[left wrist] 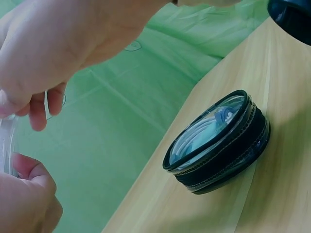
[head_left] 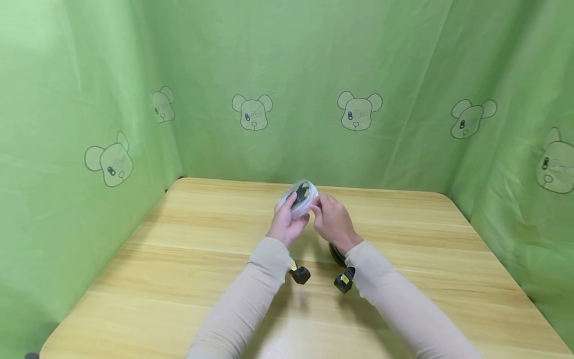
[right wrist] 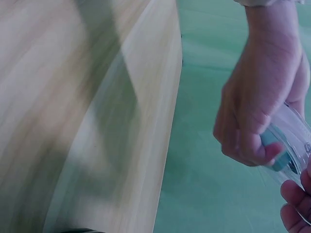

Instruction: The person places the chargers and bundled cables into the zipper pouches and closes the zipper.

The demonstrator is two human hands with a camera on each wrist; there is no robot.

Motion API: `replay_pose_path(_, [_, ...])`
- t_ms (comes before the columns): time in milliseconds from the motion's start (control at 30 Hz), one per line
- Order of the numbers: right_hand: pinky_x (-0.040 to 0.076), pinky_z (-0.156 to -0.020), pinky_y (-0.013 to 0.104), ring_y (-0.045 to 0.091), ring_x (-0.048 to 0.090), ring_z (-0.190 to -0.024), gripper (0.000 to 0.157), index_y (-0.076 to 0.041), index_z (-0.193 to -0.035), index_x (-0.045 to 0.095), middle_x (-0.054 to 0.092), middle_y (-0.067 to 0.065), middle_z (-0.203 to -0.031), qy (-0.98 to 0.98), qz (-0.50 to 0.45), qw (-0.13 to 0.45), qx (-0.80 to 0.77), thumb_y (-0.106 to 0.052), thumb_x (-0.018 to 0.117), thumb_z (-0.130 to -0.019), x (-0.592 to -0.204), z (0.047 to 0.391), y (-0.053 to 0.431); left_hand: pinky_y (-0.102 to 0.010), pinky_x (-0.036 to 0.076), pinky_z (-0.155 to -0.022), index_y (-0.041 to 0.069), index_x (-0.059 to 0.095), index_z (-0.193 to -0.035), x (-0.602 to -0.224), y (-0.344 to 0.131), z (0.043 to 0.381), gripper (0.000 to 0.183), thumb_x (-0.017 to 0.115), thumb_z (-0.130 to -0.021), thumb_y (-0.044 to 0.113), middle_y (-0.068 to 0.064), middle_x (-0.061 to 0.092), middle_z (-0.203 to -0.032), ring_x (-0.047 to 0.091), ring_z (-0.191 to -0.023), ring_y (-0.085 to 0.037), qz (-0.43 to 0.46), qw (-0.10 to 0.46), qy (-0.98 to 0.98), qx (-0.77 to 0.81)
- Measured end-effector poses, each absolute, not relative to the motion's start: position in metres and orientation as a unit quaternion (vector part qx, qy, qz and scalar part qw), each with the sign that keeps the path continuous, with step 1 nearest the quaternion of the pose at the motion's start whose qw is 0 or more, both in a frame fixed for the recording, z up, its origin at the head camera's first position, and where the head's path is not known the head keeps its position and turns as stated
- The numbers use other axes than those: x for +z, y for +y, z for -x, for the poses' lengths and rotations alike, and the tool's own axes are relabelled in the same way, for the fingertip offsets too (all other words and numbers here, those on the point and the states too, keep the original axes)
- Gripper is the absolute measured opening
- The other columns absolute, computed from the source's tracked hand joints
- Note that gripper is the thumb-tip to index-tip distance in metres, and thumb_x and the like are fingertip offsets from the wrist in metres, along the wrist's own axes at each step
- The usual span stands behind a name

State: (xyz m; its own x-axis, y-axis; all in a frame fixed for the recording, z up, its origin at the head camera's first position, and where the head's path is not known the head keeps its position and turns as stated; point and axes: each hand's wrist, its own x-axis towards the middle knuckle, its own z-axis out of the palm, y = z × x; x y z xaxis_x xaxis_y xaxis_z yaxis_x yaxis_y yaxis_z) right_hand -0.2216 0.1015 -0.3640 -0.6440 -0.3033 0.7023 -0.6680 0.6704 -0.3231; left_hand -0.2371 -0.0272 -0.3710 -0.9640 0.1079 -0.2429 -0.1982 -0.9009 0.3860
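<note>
A round clear case [head_left: 306,203] with a pale ribbed side is held up above the table, tilted. Something dark shows through its flat face or on it. My left hand [head_left: 286,223] grips it from below, thumb laid across that face. At the right edge of the case, my right hand [head_left: 333,218] pinches with thumb and curled fingers; what small part sits in that pinch is hidden. Under the right wrist, a black-trimmed round zip pouch [left wrist: 216,141] lies on the table. A coiled pale cable is visible through its clear top.
The wood-grain table [head_left: 188,239] is enclosed by green curtains [head_left: 305,55] printed with bear heads on the back and sides. A small black camera [head_left: 300,275] hangs at the left wrist, another camera [head_left: 343,282] at the right.
</note>
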Motion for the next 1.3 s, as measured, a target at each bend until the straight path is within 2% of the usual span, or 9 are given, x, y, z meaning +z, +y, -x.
replay_pose_path(267, [0.053,-0.057,0.037,0.026,0.055,-0.064,0.009,0.005,-0.087,0.057,0.057,0.014,-0.076,-0.861,-0.266,0.311,0.303,0.003,0.066,-0.085,-0.362,0.223,0.106,-0.026,0.048,-0.085,0.023,0.025,-0.142,-0.371,-0.029,0.237,0.058,0.058,-0.096,0.010,-0.017,0.041,-0.139,0.053,-0.110,-0.025,0.114,0.079,0.212,0.967])
replay_pose_path(567, [0.054,-0.060,0.038,0.027,0.056,-0.066,0.008,0.005,-0.088,0.057,0.057,0.014,-0.077,-0.867,-0.244,0.298,0.317,0.003,0.064,-0.086,-0.361,0.225,0.110,-0.026,0.044,-0.086,0.027,0.023,-0.142,-0.373,-0.030,0.238,0.063,0.061,-0.095,0.009,-0.018,0.039,-0.138,0.053,-0.106,-0.024,0.119,0.082,0.224,0.964])
replay_pose_path(767, [0.055,-0.064,0.039,0.027,0.056,-0.070,0.007,0.005,-0.090,0.057,0.057,0.014,-0.080,-0.874,-0.231,0.277,0.325,0.002,0.063,-0.087,-0.360,0.226,0.114,-0.026,0.045,-0.085,0.028,0.022,-0.143,-0.375,-0.029,0.237,0.065,0.061,-0.094,0.009,-0.017,0.036,-0.141,0.051,-0.110,-0.025,0.118,0.086,0.226,0.963])
replay_pose_path(1067, [0.055,-0.060,0.037,0.026,0.055,-0.067,0.007,0.004,-0.089,0.057,0.058,0.014,-0.079,-0.869,-0.233,0.284,0.332,0.003,0.063,-0.088,-0.364,0.228,0.118,-0.027,0.045,-0.089,0.029,0.016,-0.148,-0.378,-0.029,0.238,0.075,0.062,-0.093,0.006,-0.017,0.036,-0.142,0.050,-0.117,-0.027,0.105,0.095,0.227,0.964])
replay_pose_path(1300, [0.055,-0.062,0.040,0.028,0.056,-0.068,0.007,0.004,-0.089,0.057,0.058,0.014,-0.079,-0.868,-0.235,0.289,0.328,0.002,0.063,-0.088,-0.364,0.232,0.118,-0.025,0.045,-0.083,0.028,0.016,-0.147,-0.377,-0.031,0.238,0.071,0.058,-0.095,0.004,-0.016,0.038,-0.142,0.052,-0.114,-0.025,0.095,0.090,0.231,0.964])
